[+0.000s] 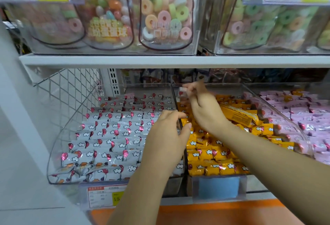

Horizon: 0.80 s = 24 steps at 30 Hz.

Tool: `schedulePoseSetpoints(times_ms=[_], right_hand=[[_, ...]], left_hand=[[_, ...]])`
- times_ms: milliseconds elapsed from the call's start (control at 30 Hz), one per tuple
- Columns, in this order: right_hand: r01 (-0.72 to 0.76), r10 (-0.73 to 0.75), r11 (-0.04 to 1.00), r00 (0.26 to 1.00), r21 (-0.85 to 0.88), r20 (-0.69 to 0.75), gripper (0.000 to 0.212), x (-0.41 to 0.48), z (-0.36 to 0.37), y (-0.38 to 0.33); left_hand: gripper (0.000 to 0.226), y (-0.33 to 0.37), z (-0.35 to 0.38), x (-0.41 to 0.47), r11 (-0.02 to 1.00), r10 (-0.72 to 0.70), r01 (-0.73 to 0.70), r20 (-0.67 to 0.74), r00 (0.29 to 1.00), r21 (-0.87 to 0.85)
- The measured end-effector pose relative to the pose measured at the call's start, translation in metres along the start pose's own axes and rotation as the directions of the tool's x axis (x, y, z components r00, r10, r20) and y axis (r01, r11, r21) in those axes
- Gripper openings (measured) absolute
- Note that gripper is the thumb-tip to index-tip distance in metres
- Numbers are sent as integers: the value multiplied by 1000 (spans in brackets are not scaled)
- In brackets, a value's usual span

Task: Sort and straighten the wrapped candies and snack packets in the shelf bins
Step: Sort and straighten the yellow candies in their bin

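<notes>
Hands at work over shelf bins of wrapped candies.
Pinching one small white-and-red wrapped candy point(183, 91) in right hand point(203, 110), above 12 o'clock end of yellow balloon-print wrapped candies point(210, 153); holding left hand point(167, 133), fingers loosely spread, over clear plastic divider wall point(175, 98), at 3 o'clock of silver-white balloon-print wrapped candies point(110, 132).

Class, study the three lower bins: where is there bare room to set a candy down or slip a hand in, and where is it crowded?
Free: the back strip of the grey-candy bin, between its last row and rear wall; the orange ledge before the bins. Crowded: the yellow bin, heaped full; the pink bin, full too.
</notes>
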State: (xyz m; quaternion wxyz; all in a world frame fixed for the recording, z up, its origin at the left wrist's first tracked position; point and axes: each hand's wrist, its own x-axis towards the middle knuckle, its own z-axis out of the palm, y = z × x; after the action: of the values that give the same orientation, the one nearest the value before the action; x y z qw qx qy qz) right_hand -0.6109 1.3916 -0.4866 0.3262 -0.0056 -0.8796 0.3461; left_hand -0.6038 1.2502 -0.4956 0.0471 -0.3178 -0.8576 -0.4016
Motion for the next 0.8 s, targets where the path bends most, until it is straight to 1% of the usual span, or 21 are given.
schedulePoseSetpoints(times_ms=[100,167,267,333,400,500,567,667,800], right_hand=[[64,-62,996,998,-57,26,8,-19,-8,-16],[95,-89,993,993,-75,75,9,-28,-12,-29],[178,-166,980,977,-83,137,22,-35,-12,-45],[232,-221,970,966,-69,134,32,-35,-7,-53],[270,-262,961,958,-62,117,37,-33,1,-62],[269,-264,963,957,-28,117,37,-26,19,-77],[248,-246,969,958,1,148,35,-20,36,-87],[185,-188,982,961,36,204,31,-10,66,-99],[142,-146,989,970,36,196,30,9,103,-111]], left_hand=[[33,0,-9,-6,996,-13,17,44,999,-88],[27,-3,-20,-11,991,-35,37,20,999,-129],[24,-13,-38,-17,993,-58,47,-108,992,-109],[24,-21,-51,-23,994,-82,65,-204,976,-89],[23,-29,-63,-31,992,-111,93,-270,956,-80],[21,-42,-82,-42,989,-147,134,-341,928,-63],[20,-52,-94,-49,984,-178,162,-368,913,-74],[21,-66,-107,-58,968,-249,224,-353,902,-112],[21,-80,-119,-68,958,-287,265,-304,908,-111]])
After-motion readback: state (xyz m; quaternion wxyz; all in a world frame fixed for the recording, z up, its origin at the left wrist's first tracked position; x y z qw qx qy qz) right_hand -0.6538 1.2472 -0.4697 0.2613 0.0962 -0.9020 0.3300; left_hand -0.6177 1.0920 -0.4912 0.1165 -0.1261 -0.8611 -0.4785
